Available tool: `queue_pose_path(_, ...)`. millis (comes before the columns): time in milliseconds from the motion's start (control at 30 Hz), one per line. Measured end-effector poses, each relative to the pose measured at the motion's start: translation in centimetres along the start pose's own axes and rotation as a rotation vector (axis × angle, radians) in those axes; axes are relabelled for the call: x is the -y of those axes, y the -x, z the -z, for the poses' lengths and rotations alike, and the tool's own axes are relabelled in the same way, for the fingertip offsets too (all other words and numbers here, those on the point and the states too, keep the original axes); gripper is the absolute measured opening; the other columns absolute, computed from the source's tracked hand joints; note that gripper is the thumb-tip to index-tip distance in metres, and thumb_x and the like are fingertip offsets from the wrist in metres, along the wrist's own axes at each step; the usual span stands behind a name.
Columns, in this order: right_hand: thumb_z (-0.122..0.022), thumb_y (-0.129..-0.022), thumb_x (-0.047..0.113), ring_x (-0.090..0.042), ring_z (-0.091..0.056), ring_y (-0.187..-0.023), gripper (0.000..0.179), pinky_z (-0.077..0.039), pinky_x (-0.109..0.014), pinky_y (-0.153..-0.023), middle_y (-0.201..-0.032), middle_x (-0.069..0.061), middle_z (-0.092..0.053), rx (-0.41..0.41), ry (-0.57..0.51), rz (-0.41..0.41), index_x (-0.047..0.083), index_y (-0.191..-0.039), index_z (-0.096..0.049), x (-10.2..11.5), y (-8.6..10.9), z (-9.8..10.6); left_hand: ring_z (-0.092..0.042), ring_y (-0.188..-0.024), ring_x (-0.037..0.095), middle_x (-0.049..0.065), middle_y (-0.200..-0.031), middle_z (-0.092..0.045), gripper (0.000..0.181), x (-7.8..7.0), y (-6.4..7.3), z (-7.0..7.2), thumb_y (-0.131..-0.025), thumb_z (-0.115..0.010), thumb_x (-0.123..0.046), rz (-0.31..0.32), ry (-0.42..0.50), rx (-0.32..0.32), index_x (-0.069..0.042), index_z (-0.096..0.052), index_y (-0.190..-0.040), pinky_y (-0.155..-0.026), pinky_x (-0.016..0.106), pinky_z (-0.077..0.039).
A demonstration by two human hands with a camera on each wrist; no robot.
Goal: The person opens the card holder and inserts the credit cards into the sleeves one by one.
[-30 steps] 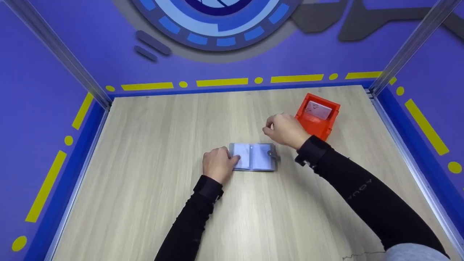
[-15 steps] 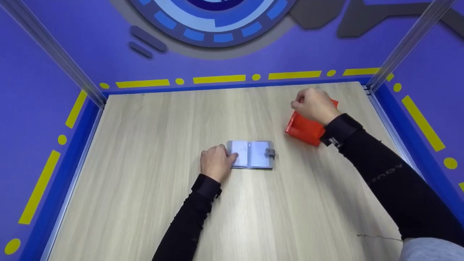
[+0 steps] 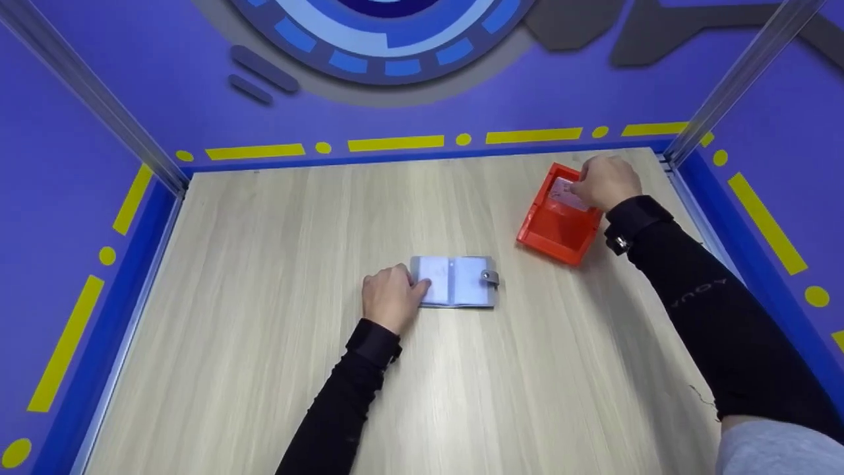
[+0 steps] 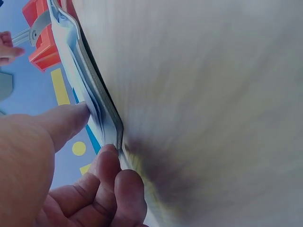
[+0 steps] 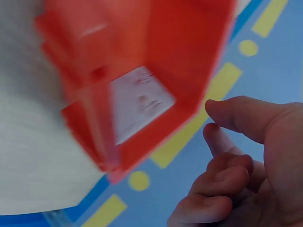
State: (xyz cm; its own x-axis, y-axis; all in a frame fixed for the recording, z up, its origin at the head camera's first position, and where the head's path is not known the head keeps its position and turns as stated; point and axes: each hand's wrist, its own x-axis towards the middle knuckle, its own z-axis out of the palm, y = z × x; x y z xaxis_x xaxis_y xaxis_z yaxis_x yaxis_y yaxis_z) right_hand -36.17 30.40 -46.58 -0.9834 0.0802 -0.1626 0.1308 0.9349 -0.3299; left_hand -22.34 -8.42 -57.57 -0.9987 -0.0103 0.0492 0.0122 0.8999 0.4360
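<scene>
A small card holder lies spread on the table, its clear pages showing and its grey snap strap on the right. My left hand pinches its left edge. In the left wrist view the thumb presses on the pages, with the fingertips at the cover's edge. My right hand is at the far right side of a red plastic bin. Inside the bin lies a pale printed card. The right thumb and index finger stand slightly apart, with nothing between them.
The light wood table is bounded by purple panels with yellow markings. Metal posts stand at its back corners. The bin sits near the back right corner.
My right hand has moved right and away from near the card holder to the red bin. The bin has shifted slightly toward me and left. My left hand stays on the card holder.
</scene>
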Motion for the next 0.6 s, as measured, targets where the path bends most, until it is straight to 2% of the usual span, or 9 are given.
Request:
queue_pose_path(200,-0.071,-0.101,0.020,-0.042,-0.062,-0.099,0.034,-0.055,-0.056,-0.092,-0.113,-0.029,-0.070,-0.027,0.070,-0.068,-0.009,-0.120,-0.070,-1.8,-1.4,-1.2,-0.065,-0.069,0.023,0.002,-0.073,-0.072,0.042,0.0,0.1,0.1,-0.097,-0.083,-0.045,0.000,0.004,0.000,-0.011,-0.069,-0.077,-0.082,0.048,-0.052)
queue_pose_path(467,-0.073,-0.098,0.019,-0.050,-0.068,-0.100,0.034,-0.055,-0.064,-0.093,-0.111,-0.034,-0.071,-0.144,0.141,-0.054,-0.009,-0.114,-0.064,-3.6,-2.8,-2.5,-0.066,-0.069,0.024,0.003,-0.074,-0.073,0.042,0.1,0.2,0.0,-0.096,-0.084,-0.046,-0.001,-0.008,-0.011,-0.011,-0.069,-0.078,-0.081,0.047,-0.052)
queue_pose_path(600,-0.075,-0.098,0.023,-0.051,-0.068,-0.100,0.039,-0.054,-0.065,-0.094,-0.111,-0.034,-0.070,-0.148,0.147,-0.068,-0.009,-0.115,-0.060,-4.1,-3.4,-2.6,-0.067,-0.070,0.024,0.003,-0.075,-0.074,0.042,-0.1,0.1,0.1,-0.097,-0.083,-0.047,-0.005,-0.011,-0.008,-0.011,-0.070,-0.079,-0.081,0.047,-0.052)
